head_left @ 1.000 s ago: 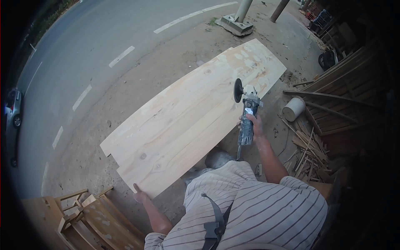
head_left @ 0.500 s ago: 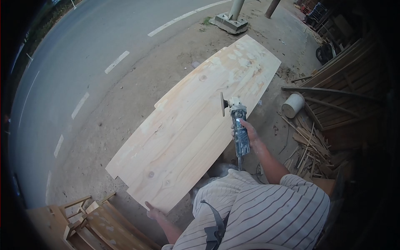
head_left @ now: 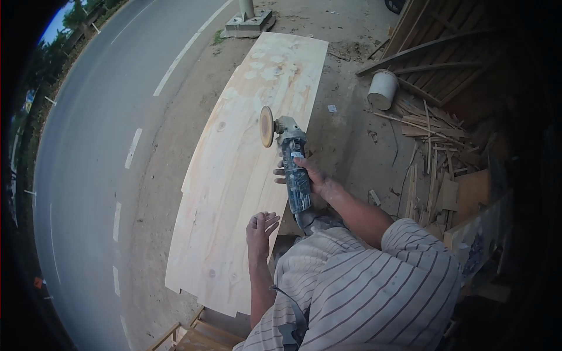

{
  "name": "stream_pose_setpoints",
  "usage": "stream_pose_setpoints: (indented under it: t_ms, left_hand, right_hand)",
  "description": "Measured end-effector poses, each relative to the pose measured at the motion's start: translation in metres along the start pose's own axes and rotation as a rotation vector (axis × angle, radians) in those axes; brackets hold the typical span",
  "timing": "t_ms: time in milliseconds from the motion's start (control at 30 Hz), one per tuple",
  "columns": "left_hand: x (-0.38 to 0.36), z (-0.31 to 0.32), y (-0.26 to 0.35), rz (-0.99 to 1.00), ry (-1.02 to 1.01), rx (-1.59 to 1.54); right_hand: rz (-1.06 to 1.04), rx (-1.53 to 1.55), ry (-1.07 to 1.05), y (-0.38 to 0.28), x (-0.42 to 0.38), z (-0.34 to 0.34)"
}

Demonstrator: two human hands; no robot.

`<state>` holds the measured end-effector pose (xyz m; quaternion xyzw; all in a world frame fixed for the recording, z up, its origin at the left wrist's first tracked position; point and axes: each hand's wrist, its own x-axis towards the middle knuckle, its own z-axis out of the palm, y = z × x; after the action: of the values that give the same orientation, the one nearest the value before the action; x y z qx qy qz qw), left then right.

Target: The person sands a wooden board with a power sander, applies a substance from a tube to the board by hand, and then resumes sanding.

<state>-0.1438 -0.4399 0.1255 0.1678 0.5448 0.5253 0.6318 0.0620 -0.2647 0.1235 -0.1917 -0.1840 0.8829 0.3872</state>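
Note:
My right hand (head_left: pixel 313 174) is wrapped round the dusty body of an angle grinder (head_left: pixel 295 169), which is held up over the board's right edge. The round sanding disc (head_left: pixel 267 127) on its head faces left and is apart from the wood. My left hand (head_left: pixel 262 227) hovers by the near right part of the board, fingers loosely bent and apart, holding nothing. Beneath both hands lies a large pale wooden board (head_left: pixel 216 181) with knots and whitish patches at its far end. The grinder's lower end meets a cord or sleeve near my striped shirt.
A road (head_left: pixel 88 146) with white dashes runs along the left. A pole on a concrete base (head_left: pixel 249 24) stands beyond the board. To the right are a white bucket (head_left: pixel 383 89), a heap of wood scraps (head_left: pixel 436 128) and leaning wooden panels (head_left: pixel 445 35). Wooden furniture (head_left: pixel 199 336) sits at the bottom.
My left hand has let go of the board's near corner and come up toward the grinder. The grinder has turned, showing more of its disc face. My view has swung to the right.

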Motion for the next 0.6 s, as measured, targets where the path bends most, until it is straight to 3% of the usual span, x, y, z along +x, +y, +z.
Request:
stream_pose_setpoints:
  t_ms: [100,233,333,467,567,600]
  left_hand:
    - [0.030,0.051,0.013,-0.007,-0.444,0.072]
    - [0.019,0.077,0.022,-0.099,-0.691,0.278]
    - [0.003,0.080,0.010,-0.137,-0.737,0.340]
    - [-0.034,0.098,-0.011,-0.177,-0.654,0.423]
    - [-0.037,0.087,-0.040,-0.099,-0.559,0.504]
    - [-0.036,0.080,-0.051,-0.046,-0.499,0.552]
  right_hand:
    - [-0.088,-0.081,-0.025,0.009,-0.030,0.016]
    - [-0.224,-0.210,-0.027,0.031,-0.089,0.028]
    - [-0.266,-0.279,0.006,0.044,-0.125,0.023]
    - [-0.351,-0.393,0.137,0.067,-0.162,-0.012]
    - [-0.268,-0.721,0.581,0.054,-0.250,-0.039]
    - [-0.394,-0.676,0.755,0.058,-0.282,-0.068]
